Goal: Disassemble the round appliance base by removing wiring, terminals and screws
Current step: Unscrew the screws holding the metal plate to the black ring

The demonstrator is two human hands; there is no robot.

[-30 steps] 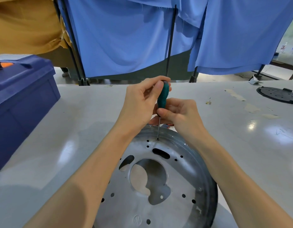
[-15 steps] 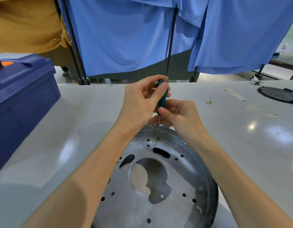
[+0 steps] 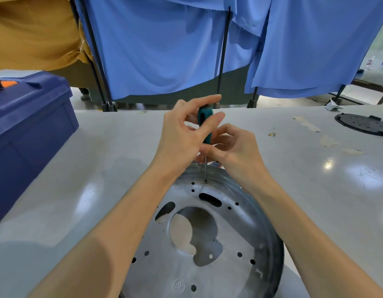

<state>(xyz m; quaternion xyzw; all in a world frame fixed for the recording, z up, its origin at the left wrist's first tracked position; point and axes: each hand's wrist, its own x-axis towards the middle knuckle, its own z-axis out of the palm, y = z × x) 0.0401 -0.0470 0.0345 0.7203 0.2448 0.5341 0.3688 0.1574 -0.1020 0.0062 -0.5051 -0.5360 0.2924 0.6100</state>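
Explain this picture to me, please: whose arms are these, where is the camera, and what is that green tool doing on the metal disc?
No machine here: these are a person's two bare arms, seen from a camera worn on the head, looking forward and down. The left hand grips the green handle of a screwdriver; the right hand pinches it lower down. Its tip stands in a screw near the far edge of the round metal base, which rests on a pale table. A blue toolbox sits at the left, a black round plate far right, blue curtains behind.
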